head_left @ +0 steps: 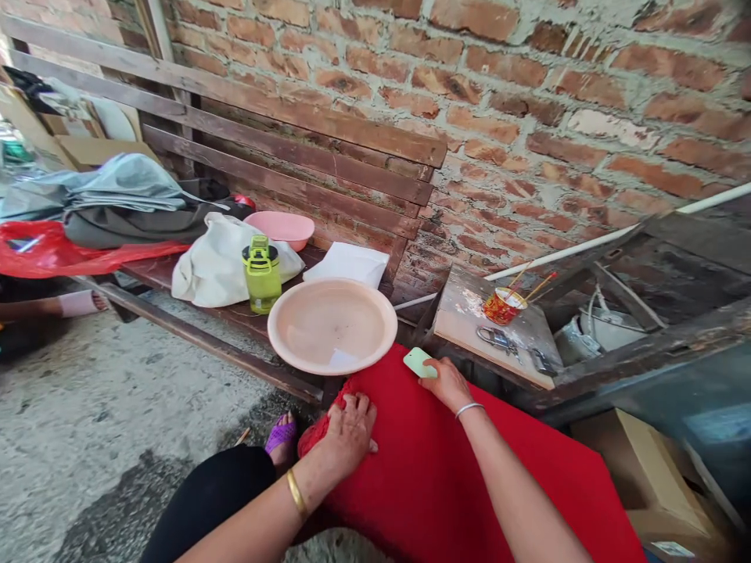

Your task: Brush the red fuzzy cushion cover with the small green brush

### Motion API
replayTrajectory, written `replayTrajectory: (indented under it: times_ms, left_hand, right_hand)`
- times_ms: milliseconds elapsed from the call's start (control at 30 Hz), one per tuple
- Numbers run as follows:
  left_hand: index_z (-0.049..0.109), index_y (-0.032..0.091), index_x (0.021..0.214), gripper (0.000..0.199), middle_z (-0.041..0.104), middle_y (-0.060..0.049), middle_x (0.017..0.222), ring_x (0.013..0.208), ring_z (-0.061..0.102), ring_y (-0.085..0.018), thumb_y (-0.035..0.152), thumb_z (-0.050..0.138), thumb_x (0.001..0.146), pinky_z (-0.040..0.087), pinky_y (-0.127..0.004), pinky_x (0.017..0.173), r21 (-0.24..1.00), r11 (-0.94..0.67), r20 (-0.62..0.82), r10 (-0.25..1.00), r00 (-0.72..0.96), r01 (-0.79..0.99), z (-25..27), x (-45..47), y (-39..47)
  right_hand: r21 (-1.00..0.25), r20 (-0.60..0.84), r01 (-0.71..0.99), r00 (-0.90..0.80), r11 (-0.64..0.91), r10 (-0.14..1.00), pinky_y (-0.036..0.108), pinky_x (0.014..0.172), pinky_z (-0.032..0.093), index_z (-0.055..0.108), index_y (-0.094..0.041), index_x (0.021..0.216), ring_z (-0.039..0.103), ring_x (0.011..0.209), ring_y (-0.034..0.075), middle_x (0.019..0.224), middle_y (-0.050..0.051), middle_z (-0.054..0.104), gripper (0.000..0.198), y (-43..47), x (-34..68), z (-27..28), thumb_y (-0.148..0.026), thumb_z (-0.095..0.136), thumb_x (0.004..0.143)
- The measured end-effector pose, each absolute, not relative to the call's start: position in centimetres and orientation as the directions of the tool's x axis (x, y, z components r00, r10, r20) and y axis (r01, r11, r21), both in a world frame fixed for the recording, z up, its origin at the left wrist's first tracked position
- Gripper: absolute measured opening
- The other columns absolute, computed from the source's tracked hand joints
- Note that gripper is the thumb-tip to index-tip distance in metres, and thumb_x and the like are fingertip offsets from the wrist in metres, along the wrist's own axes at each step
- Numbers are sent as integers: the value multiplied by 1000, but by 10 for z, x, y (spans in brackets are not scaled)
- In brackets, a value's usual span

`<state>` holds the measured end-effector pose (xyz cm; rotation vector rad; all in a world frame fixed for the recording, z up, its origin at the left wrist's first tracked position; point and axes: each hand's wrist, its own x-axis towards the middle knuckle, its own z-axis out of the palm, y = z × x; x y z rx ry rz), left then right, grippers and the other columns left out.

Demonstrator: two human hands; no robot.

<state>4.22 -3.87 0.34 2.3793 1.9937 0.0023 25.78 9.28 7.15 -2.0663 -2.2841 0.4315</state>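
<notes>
Red cloth spreads across a long surface in front of me, with its left edge bunched. My left hand rests on that cloth near the bunched edge, fingers apart and slightly bent. In my right hand is a flat pale green piece with rounded corners and a small dark mark near one end. That hand is just above or on the far part of the cloth; contact is unclear. Beyond both hands stands a wide, shallow pinkish basin holding water, with a pale patch in it.
On the wooden bench are a green bottle, a white cloth bag, a pink bowl and folded clothes. A small board at right bears a red-gold cup and a padlock. Cardboard box lower right.
</notes>
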Motion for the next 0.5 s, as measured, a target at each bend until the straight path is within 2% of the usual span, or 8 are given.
replayTrajectory:
  times_ms: [133,300,400,500]
  left_hand:
    - [56,29,139,66,52,-13,143,131,45,-35,47,74,78,42,-53,103,23,-178,-119,976,180,984,26,38,-38]
    - [53,30,142,61,49,-13,147,134,44,-34,41,69,84,42,-53,104,9,-216,-229,950,212,976,44,33,-37]
    - [52,29,143,61,48,-14,148,137,41,-34,42,67,85,40,-52,107,-10,-214,-209,956,207,977,38,31,-36]
    - [54,30,141,60,50,-13,146,135,43,-34,45,67,85,41,-52,105,-23,-226,-170,961,218,974,30,31,-37]
  right_hand:
    - [-188,-174,981,9,-42,985,28,91,44,67,-30,120,62,106,21,109,5,59,46,70,357,72,-41,66,75]
    - [-127,-176,931,318,-342,931,34,94,46,65,-25,123,63,109,26,111,9,64,52,23,505,73,-45,57,75]
    - [-76,-181,845,510,-529,841,42,91,49,68,-25,116,67,104,32,101,13,70,50,-20,581,79,-47,54,73]
    - [-31,-147,780,615,-625,775,49,90,49,71,-24,105,65,108,38,103,22,70,45,-57,621,89,-48,49,74]
